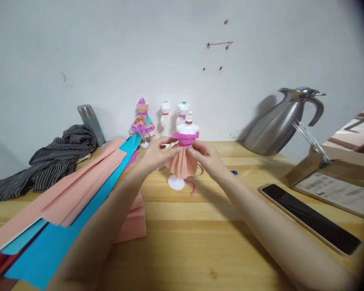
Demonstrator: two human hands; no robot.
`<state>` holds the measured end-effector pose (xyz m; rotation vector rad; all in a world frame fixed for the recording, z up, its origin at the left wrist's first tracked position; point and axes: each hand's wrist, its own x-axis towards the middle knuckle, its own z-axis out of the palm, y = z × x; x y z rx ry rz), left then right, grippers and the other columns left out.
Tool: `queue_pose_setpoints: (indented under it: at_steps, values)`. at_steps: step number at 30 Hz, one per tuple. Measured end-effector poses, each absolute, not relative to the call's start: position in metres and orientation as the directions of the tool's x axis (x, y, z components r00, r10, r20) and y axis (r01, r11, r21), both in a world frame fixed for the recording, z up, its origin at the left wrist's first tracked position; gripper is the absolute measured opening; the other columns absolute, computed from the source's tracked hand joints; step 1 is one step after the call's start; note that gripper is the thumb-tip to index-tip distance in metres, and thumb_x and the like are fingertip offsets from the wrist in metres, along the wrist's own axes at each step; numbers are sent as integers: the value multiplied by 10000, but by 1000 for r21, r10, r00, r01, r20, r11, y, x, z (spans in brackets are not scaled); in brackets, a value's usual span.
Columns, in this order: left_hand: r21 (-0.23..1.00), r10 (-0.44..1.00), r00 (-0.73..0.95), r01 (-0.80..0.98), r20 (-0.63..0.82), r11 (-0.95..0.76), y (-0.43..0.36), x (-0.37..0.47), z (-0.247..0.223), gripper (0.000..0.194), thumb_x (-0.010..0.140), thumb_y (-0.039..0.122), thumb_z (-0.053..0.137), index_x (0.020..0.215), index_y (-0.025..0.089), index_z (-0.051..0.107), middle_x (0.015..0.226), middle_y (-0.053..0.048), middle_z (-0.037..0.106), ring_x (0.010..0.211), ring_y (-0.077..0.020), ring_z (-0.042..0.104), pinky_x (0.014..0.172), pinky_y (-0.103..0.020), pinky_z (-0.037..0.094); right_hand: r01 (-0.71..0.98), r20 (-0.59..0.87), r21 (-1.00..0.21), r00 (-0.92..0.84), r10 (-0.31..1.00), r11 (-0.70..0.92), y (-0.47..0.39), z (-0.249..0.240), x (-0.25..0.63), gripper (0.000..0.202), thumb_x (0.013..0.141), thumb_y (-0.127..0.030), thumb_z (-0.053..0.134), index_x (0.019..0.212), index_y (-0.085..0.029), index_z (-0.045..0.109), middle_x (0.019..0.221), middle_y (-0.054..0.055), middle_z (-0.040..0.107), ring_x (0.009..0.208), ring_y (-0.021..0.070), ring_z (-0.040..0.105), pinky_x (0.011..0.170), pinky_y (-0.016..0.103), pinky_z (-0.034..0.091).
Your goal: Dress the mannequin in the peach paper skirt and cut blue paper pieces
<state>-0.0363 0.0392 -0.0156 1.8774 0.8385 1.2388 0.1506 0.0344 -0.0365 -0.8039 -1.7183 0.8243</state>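
I log one wooden bench [200, 250]. Papers [79, 186], pink and blue, left side. Steel jug [276, 125], right rear. White mannequin [188, 129], leaning slightly, mid-bench; magenta top [186, 140], pleated peach skirt [182, 161]. My left hand [160, 153] and right hand [208, 157]: clamped on the mannequin's waist from opposite sides. Magenta strip [193, 187], below the skirt.

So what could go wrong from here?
1. The left hand and right hand pinch at the waist, so they could crease the peach skirt or shift the magenta band.
2. The mannequin appears to lean over its small round base; it might tip if let go.
3. The left forearm overlaps the blue paper in view; any contact might drag it.
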Motion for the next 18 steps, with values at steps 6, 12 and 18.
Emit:
queue_pose_setpoints:
  at_steps: [6,12,18]
  values:
    - [871,831,299,-6,470,-491,34,-24,-22,341,740,371,686,954,106,679,987,-111,714,954,-248,645,855,-366,486,118,493,-845,-206,845,521,30,-36,145,400,738,-557,643,891,-190,682,869,52,692,917,259,622,844,371,468]
    - [841,791,340,0,509,-541,38,-25,-23,393,753,351,691,1060,114,626,1065,-128,685,1015,-246,627,875,-360,483,24,482,-858,-309,820,513,32,-29,152,370,762,-516,649,954,-202,688,998,61,705,1004,254,621,931,377,442]
    - [816,762,408,67,502,-574,45,-33,-25,589,704,310,735,1236,172,523,1245,-132,607,1165,-263,555,933,-366,459,1,466,-876,-259,846,483,34,-33,148,433,708,-505,699,1006,-195,654,1038,81,696,1028,265,615,895,393,472]
